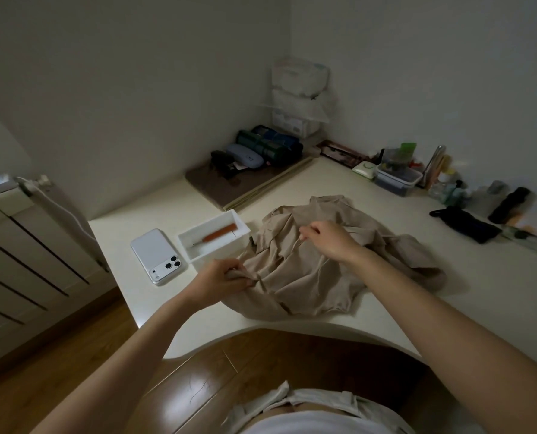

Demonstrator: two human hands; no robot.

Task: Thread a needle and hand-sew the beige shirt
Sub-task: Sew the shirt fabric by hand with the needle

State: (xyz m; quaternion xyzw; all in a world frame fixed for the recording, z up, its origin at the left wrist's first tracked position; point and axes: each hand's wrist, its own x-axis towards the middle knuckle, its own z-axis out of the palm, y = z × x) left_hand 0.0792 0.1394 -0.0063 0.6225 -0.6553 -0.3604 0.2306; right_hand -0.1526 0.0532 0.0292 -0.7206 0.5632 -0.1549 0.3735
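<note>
Spreading out the beige shirt (307, 286) was, as I judged it, the step in hand; I could make out no needle or thread anywhere. The shirt lay crumpled on the white surface (495, 270), close to its near edge and just right of the white tray (223, 247). My left hand (223, 280) gripped the shirt's near-left edge, its fingers (245, 278) curled round a bunched fold. My right hand (333, 241) sat farther in, over the middle of the cloth, its fingers (306, 234) pinching a raised ridge of fabric.

To do this well, I reckoned the two grips should draw apart gently, so that the stretch between them went flat and the spot to be sewn showed itself. Pulling hard would only shift the whole heap. The left-hand edge touched or nearly touched the tray, which held an orange-handled tool (220, 234), and a white phone (159, 256) lay just left of that. Any sweep leftward risked nudging both, so I thought it wiser to work the cloth toward the right.
</note>
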